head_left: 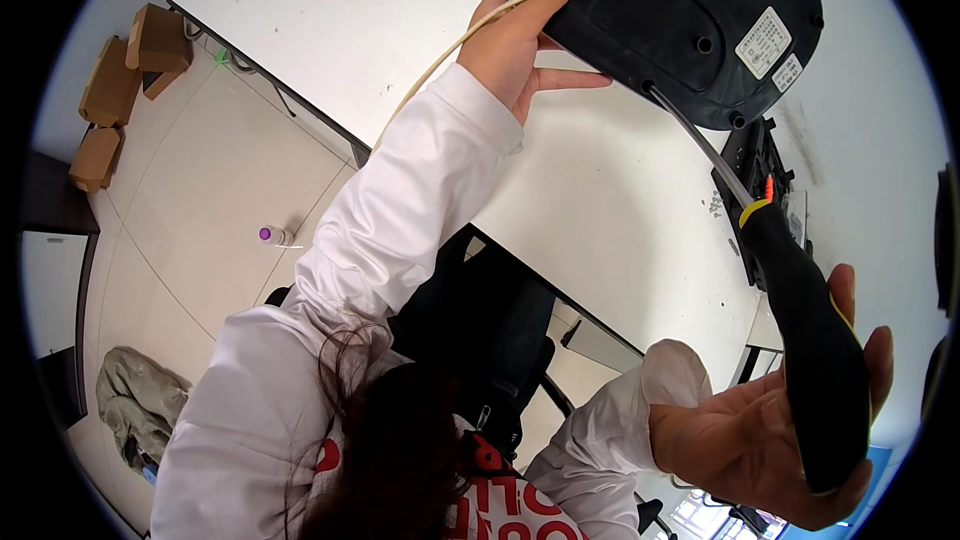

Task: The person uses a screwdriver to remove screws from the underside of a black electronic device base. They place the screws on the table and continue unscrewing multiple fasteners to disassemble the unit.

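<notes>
My left hand (505,50) is closed on the near left edge of a black plastic appliance base (645,15), holding it tilted above the table. Its thumb presses a pale cord (445,62) that runs across the base. Round recessed holes and two white labels (763,42) show on the base's face. In my right hand (735,440) is a screwdriver (815,350) with a thick black and yellow handle. The fingers wrap loosely round the handle's end. The shaft slants up and left, its tip inside a hole at the base's near edge.
Small screws (714,204) lie on the white table (590,200), beside a black plastic housing (750,155) with an orange piece. Cardboard boxes (112,80), a purple-capped bottle (276,236) and a crumpled grey-green cloth (140,400) are at the left on or near the floor.
</notes>
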Demonstrator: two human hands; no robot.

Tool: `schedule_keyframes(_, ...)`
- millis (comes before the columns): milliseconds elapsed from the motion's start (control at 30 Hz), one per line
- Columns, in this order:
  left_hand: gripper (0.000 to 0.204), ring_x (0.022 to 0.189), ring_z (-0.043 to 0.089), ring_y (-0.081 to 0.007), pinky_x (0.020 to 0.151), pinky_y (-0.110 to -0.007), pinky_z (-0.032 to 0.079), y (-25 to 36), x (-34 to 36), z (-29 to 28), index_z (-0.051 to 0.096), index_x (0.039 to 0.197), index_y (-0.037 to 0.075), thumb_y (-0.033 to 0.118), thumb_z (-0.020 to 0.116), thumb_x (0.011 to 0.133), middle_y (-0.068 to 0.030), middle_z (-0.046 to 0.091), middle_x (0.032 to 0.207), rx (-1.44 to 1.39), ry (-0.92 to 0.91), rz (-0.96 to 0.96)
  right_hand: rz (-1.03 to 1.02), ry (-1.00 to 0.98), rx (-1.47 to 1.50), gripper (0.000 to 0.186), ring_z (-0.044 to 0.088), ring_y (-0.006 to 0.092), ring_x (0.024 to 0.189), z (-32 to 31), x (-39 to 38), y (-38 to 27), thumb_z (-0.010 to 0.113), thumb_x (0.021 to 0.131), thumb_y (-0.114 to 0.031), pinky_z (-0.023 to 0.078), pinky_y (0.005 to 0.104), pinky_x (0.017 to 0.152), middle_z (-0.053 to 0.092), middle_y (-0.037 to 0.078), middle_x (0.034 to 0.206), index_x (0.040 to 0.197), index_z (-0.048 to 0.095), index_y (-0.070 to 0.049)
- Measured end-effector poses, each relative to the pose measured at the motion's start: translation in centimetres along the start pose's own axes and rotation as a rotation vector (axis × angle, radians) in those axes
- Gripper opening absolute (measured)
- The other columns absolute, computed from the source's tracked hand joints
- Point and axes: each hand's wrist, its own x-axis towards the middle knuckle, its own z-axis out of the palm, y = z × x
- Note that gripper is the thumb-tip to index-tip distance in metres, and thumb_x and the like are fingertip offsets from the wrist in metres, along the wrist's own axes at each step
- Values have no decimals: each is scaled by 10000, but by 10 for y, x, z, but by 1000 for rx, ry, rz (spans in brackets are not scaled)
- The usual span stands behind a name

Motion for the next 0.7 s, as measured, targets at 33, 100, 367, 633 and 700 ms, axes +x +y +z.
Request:
schedule_keyframes(33,453,964,562,-243,640,-429,604,0,0,0,427,1148,-1,317,590,869,-115,548,985,3,-1,3,4,1,21,553,494,470,1056,0,0,0,559,843,-142,443,524,839,392,295,1284,1320,287,-208)
schedule_keyframes(100,458,964,564,-245,642,-430,603,0,0,-1,425,1153,-2,316,590,868,-118,549,987,5,0,8,17,1,89,566,481,445,1085,1,0,1,577,831,-160,435,488,858,373,303,1295,1321,292,-175)
schedule_keyframes(367,462,950,579,-247,647,-425,603,0,0,-2,429,1175,-2,315,580,875,-116,567,1000,-3,-22,29,113,-272,1062,664,428,344,1198,3,10,22,647,782,-232,404,342,932,295,334,1342,1324,314,-42)
schedule_keyframes(633,477,965,587,-242,670,-425,598,0,-2,-5,408,1200,-7,335,542,896,-138,564,1071,40,-50,42,975,-488,872,571,549,287,956,-19,48,-26,647,793,-285,516,269,774,428,282,1185,1275,415,-85)
schedule_keyframes(700,467,976,591,-249,685,-431,594,2,-3,-7,404,1198,-6,337,525,905,-149,560,1093,38,-52,37,1342,-554,762,542,604,242,744,-27,53,-33,591,829,-343,552,272,655,479,219,1101,1258,418,-60)
